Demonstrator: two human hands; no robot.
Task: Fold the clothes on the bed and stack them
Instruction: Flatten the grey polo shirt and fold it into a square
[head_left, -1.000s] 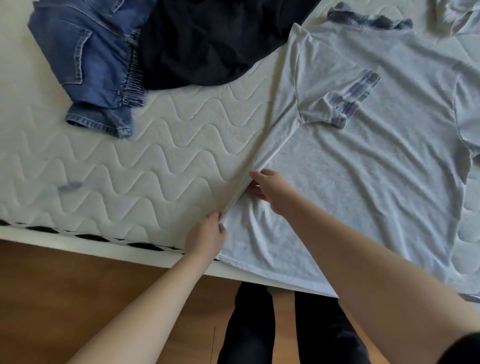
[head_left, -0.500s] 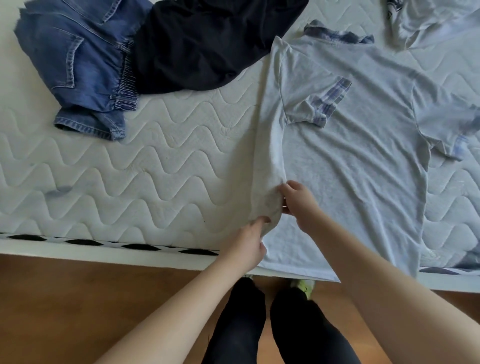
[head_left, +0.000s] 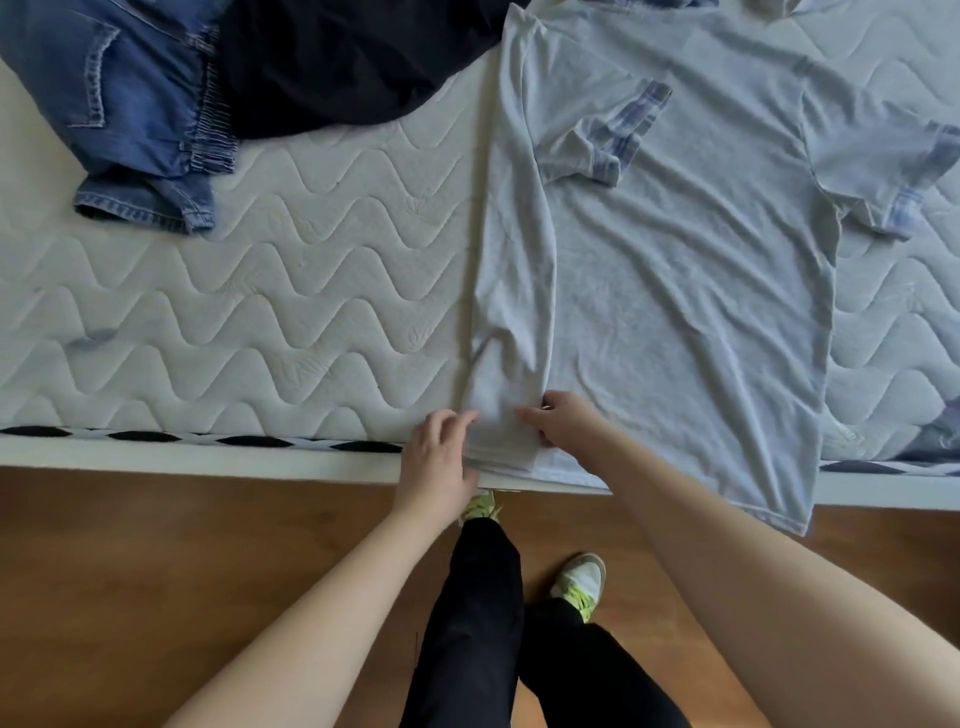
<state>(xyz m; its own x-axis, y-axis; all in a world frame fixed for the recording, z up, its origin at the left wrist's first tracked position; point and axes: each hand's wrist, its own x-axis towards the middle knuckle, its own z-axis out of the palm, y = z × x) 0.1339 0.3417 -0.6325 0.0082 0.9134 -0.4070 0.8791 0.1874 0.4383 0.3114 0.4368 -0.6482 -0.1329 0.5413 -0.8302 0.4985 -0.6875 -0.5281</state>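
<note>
Your left hand (head_left: 439, 457) rests at the lower centre of the frame with fingers fairly straight, fingertips touching the hem corner of the folded-over panel. Your right hand (head_left: 563, 423), just beside it, curls its fingers onto the panel's inner edge; whether the thumb pinches underneath cannot be told.

Between the two hands lies the near end of the grey T-shirt (head_left: 685, 291), spread across the right half of the frame on the quilted mattress (head_left: 260, 312), its hem hanging slightly past the bed's edge toward the wooden floor (head_left: 156, 561). Its left side is already turned in as a long narrow strip, with the striped-cuff sleeve (head_left: 608, 140) lying across the chest; the other sleeve still sticks out at the far right.

The shirt's long axis runs from the bottom of the frame to the top, collar pointing to the upper edge, hem toward you.

The cloth looks light, soft and limp, likely to wrinkle and slide on itself, so take it at hem and shoulder along the fold line.

Denim shorts (head_left: 119, 109) and a black garment (head_left: 343, 57) wait unfolded at upper left.
</note>
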